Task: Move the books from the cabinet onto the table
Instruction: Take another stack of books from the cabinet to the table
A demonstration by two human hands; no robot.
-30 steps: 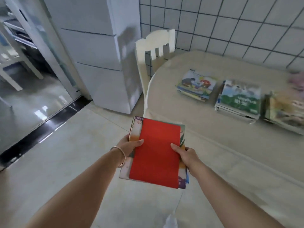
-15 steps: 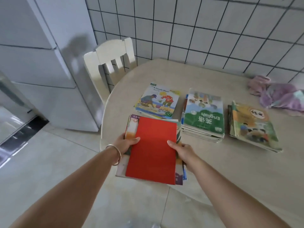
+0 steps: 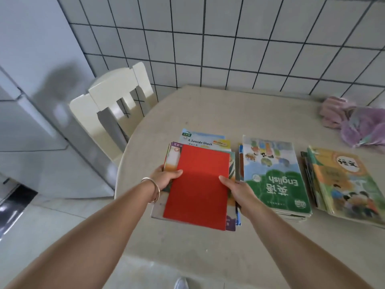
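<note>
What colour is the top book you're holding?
Plain red, seen best in the head view.

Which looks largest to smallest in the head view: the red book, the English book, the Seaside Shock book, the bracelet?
1. Red book and English book: similar; the red one is held nearer the camera, so unsure.
2. Seaside Shock book, mostly covered.
3. Bracelet.

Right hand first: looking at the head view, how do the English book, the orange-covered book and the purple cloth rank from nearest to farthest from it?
From the right hand, which grips the red-topped stack:
1. English book, right beside the hand, on the middle pile.
2. Orange-covered book, on the next pile to the right.
3. Purple cloth, at the far right of the table, near the tiled wall.
</note>
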